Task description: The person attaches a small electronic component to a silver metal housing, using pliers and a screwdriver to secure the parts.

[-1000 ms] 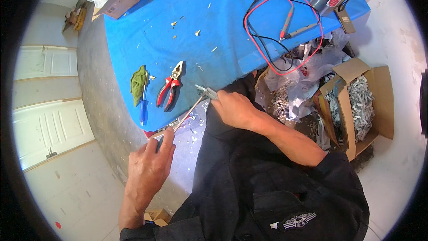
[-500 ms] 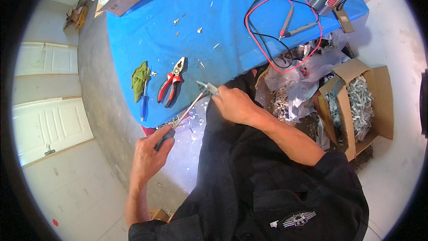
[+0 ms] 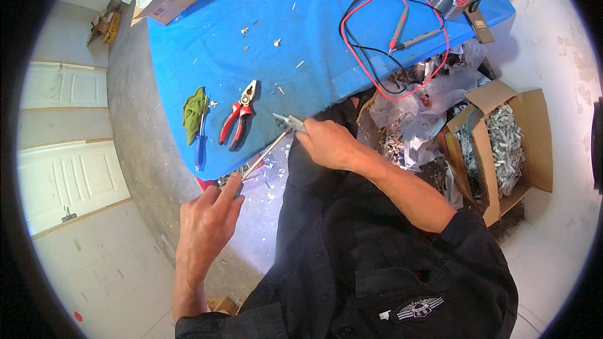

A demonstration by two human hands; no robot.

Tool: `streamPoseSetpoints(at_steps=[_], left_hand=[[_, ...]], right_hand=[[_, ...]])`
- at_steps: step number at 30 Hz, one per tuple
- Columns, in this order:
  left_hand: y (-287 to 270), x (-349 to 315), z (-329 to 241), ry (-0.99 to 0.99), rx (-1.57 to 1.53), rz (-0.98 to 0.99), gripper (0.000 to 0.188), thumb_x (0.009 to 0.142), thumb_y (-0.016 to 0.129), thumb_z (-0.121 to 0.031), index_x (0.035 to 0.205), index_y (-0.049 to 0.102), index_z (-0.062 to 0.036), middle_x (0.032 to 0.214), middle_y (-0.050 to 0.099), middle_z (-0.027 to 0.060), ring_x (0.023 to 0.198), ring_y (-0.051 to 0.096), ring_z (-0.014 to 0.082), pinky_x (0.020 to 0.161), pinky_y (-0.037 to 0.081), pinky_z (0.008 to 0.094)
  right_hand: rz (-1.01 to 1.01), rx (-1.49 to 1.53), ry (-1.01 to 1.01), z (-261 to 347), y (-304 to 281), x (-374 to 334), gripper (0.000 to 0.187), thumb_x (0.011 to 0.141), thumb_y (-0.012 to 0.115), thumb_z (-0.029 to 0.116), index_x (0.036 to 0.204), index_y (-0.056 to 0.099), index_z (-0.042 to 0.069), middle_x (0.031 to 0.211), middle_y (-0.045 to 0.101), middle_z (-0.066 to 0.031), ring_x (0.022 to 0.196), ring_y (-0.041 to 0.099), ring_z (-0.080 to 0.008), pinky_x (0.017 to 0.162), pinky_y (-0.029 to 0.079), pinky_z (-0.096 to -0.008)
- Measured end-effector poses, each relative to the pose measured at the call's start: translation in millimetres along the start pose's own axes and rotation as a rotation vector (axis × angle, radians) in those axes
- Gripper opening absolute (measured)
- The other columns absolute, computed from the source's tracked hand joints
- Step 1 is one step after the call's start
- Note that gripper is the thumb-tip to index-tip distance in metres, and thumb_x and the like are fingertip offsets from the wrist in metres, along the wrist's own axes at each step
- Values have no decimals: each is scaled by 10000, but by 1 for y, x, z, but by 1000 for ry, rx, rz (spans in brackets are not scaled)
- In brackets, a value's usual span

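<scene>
While L hand (image 3: 207, 215) is wrapped round a screwdriver (image 3: 267, 154), R hand (image 3: 331, 144) has its grip clamped on a grey part (image 3: 298, 124) near the table's (image 3: 207, 56) front edge — tip at it. Step in hand: prob. prying; next move calls for steady R hold — controlled L push.

The left hand (image 3: 207, 218) grips a long screwdriver (image 3: 266, 156), its tip at a small grey piece (image 3: 294, 123) held in the right hand (image 3: 331, 144) by the edge of the blue-covered desk (image 3: 213, 50). Red-handled pliers (image 3: 239, 117) lie near a green rag (image 3: 193, 115).
</scene>
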State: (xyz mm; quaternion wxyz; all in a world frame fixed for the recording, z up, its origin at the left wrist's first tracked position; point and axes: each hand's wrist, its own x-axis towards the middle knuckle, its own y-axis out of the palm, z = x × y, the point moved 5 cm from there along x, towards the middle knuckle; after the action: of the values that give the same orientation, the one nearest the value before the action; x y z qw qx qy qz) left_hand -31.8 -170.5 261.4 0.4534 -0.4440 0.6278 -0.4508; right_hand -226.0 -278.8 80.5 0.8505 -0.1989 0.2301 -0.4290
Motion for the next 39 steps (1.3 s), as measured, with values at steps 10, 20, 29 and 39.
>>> streamPoseSetpoints(at_steps=[10, 20, 29, 39], left_hand=[[-2, 8, -16, 37, 136, 62, 437, 903, 778, -120, 1324, 667, -83, 773, 659, 127, 633, 673, 313, 563, 528, 429], [17, 3, 6, -114, -282, 14, 362, 912, 748, -73, 1269, 697, -44, 884, 735, 190, 689, 715, 317, 639, 549, 396], [43, -8, 11, -158, -349, -97, 360, 895, 774, -92, 1247, 715, -45, 958, 755, 196, 749, 739, 318, 677, 565, 408], [30, -1, 8, 31, -9, -44, 391, 894, 791, -121, 1270, 688, -88, 924, 731, 158, 752, 724, 350, 652, 571, 434]], right_hand=[[-27, 35, -22, -2, 3, 0, 365, 1033, 600, 284, 949, 608, -71, 820, 687, -327, 802, 687, -526, 726, 527, -615], [-62, 5, -29, 1, 2, -2, 352, 1034, 604, 272, 943, 611, -68, 800, 683, -337, 792, 686, -538, 716, 535, -612], [-96, 37, 40, -8, 5, 0, 370, 1029, 608, 304, 972, 620, -61, 855, 695, -335, 836, 681, -538, 751, 528, -618], [-34, 162, -21, -19, 6, 8, 397, 1020, 606, 303, 944, 631, -85, 911, 676, -359, 913, 674, -535, 771, 517, -587]])
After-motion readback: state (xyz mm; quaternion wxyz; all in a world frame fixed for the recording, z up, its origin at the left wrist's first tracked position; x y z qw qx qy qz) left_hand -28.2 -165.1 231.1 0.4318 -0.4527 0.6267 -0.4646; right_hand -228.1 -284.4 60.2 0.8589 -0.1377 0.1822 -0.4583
